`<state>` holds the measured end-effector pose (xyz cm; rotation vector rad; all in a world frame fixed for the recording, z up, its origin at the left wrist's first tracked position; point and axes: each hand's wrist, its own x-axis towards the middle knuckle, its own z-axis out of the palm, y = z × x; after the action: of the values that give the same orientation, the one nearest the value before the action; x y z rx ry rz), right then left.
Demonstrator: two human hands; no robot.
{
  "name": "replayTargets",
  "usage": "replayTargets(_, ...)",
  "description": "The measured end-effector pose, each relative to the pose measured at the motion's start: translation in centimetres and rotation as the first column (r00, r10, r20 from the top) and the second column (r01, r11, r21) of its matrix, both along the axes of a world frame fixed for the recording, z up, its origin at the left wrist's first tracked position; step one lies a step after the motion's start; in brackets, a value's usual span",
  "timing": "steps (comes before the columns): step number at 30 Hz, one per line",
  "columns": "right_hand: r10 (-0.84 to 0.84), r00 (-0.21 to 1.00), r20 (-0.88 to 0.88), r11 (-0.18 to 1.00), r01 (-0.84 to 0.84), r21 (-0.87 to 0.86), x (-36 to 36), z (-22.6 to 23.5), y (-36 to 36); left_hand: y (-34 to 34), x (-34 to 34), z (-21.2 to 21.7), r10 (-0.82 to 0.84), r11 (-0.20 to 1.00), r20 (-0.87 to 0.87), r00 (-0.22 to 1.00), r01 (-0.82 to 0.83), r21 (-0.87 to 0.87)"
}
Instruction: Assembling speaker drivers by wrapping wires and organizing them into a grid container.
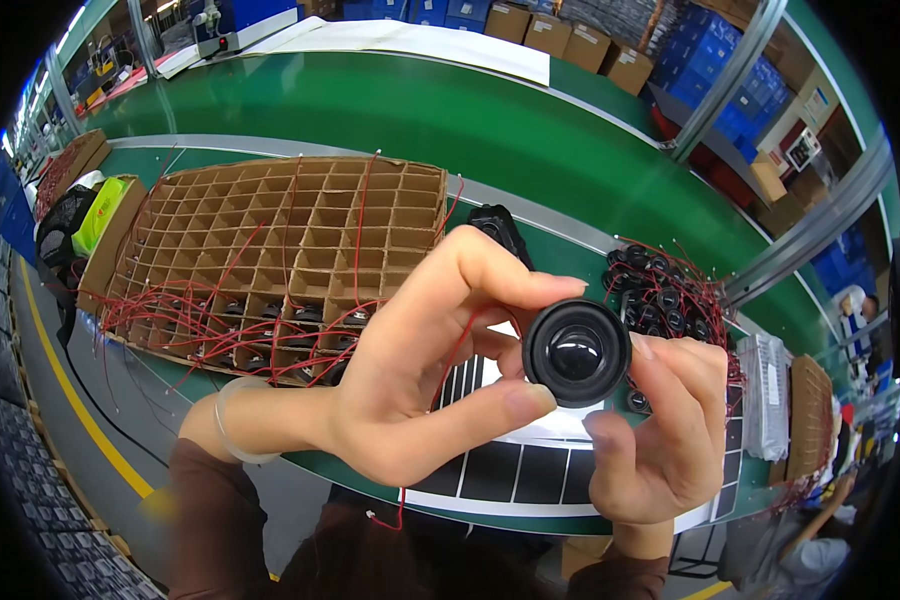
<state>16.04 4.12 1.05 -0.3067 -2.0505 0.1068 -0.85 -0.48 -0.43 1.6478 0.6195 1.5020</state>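
Two hands on one small part?

Yes, but unevenly. The left hand (400,350) pinches the round black speaker (576,352) by its rim, forefinger above, thumb below, probably so the glossy middle is left uncovered. The right hand (670,430) only meets the opposite rim with a fingertip; its thumb stands apart, so it isn't closed on anything.

And the red wire (403,505)?

Its end hangs in front of the near edge of the table (560,524). Whether it belongs to this speaker, I can't tell.

Any room to move?

The speaker is held up over the dark-squared sheet (490,472), between the divided carton (410,235) and the pile of speakers (660,300). Sideways looks tight; upward and toward the body looks easier
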Motion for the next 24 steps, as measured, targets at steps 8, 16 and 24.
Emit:
replayTargets(8,0.034,0.999,0.026,0.99,-0.03,-0.139,0.0,0.5,-0.1,-0.1,0.1,-0.1,-0.049,0.995,-0.123,0.991,0.059,0.075)
replayTargets(16,0.205,0.978,-0.035,0.941,-0.207,-0.268,0.0,0.6,0.9,-0.3,-0.1,0.9,-0.054,0.997,-0.2,0.978,0.065,0.047)
replayTargets(24,0.271,0.956,-0.11,0.882,-0.292,-0.371,-0.9,0.1,1.0,0.0,0.1,0.1,-0.132,0.989,0.043,0.99,0.135,-0.065)
